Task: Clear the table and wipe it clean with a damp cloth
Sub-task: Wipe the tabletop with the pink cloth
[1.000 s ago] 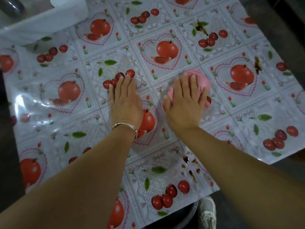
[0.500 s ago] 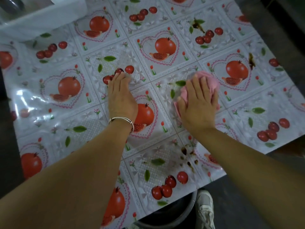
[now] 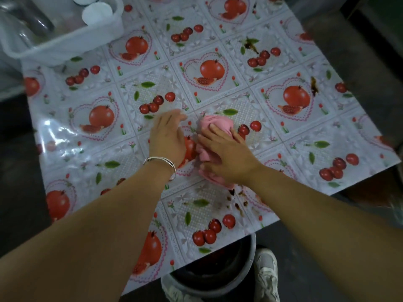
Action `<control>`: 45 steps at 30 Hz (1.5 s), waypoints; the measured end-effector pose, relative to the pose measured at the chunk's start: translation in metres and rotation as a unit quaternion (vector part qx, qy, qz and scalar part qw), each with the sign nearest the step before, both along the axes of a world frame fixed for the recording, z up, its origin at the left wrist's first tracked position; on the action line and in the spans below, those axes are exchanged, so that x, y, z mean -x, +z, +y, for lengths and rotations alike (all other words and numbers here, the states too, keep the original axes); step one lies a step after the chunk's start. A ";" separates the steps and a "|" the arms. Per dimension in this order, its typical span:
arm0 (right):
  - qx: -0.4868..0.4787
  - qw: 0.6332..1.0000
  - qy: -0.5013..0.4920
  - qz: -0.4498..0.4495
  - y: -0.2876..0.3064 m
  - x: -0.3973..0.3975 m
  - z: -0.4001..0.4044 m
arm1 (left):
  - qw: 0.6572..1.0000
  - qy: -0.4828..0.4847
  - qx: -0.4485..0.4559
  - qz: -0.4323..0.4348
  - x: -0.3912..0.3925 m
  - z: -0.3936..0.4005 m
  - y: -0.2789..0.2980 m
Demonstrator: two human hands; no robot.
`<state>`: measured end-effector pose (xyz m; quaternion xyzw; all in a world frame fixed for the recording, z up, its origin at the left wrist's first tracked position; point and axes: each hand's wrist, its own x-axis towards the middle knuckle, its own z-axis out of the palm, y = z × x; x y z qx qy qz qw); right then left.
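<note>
A bunched pink cloth (image 3: 214,125) lies in the middle of the table (image 3: 283,131), which is covered with a shiny pomegranate-and-cherry print. My right hand (image 3: 226,156) presses flat on top of the cloth, fingers spread toward the far left. My left hand (image 3: 168,136), with a silver bangle at the wrist, lies just left of the cloth, fingers straight and blurred. Dark brown stains (image 3: 236,203) sit near the table's front edge, just below the cloth. More stains (image 3: 249,44) mark the far side, and another stain (image 3: 314,86) is at the right.
A white plastic tub (image 3: 65,42) holding cups and glassware stands at the far left corner. A dark round bucket (image 3: 209,277) sits on the floor under the front edge, beside a white shoe (image 3: 267,273). Dark floor surrounds the table.
My right hand has swept the cloth back left and toward me, bunching it up. My left hand has shifted right, close to the cloth. The camera has pulled back, showing the tub.
</note>
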<state>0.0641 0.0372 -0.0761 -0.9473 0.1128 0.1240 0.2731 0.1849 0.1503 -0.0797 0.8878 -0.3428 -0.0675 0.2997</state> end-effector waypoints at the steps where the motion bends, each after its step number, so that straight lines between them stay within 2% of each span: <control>1: -0.057 0.998 -0.028 -0.007 0.010 -0.001 -0.005 | 1.000 0.001 0.000 0.009 0.006 0.001 0.004; 3: -0.137 0.981 -0.127 -0.044 0.030 0.000 -0.012 | 1.000 0.010 -0.007 0.027 0.017 0.002 0.009; 6: -0.069 0.977 -0.193 -0.060 0.049 0.009 -0.023 | 0.999 -0.018 -0.027 0.025 0.031 0.002 0.022; 10: -0.042 0.968 -0.249 0.000 0.046 0.023 -0.030 | 0.985 -0.150 -0.082 0.012 0.048 0.005 0.030; 13: -0.109 0.956 -0.269 0.052 0.040 0.030 -0.031 | 0.960 -0.204 -0.191 0.005 0.060 0.001 0.031; 15: -0.161 0.942 -0.288 0.070 0.038 0.030 -0.030 | 0.952 -0.196 -0.235 -0.024 0.066 -0.005 0.031; 18: -0.225 0.907 -0.349 0.072 0.034 0.029 -0.032 | 0.954 -0.167 -0.246 -0.048 0.081 -0.017 0.033; 23: -0.357 0.840 -0.406 0.050 0.034 0.033 -0.034 | 0.943 -0.114 -0.313 -0.023 0.093 -0.036 0.033; 25: -0.380 0.832 -0.401 0.045 0.035 0.037 -0.037 | 0.938 -0.109 -0.329 0.001 0.089 -0.041 0.034; 27: -0.356 0.848 -0.389 0.044 0.035 0.040 -0.040 | 0.942 -0.103 -0.316 0.038 0.084 -0.044 0.038; 30: -0.284 0.888 -0.359 0.046 0.040 0.041 -0.044 | 0.967 -0.030 -0.192 0.162 0.071 -0.042 0.051; 33: -0.248 0.909 -0.334 0.032 0.048 0.038 -0.048 | 0.958 0.061 -0.103 0.260 0.054 -0.034 0.060; 36: -0.246 0.924 -0.290 0.023 0.057 0.033 -0.049 | 0.936 0.113 -0.046 0.330 0.041 -0.026 0.069; 40: -0.172 0.962 -0.212 0.012 0.057 0.019 -0.048 | 0.924 0.128 -0.001 0.360 0.029 -0.025 0.083; 45: -0.062 0.973 -0.215 0.053 0.062 -0.004 -0.051 | 0.929 0.073 -0.001 0.363 0.014 -0.031 0.103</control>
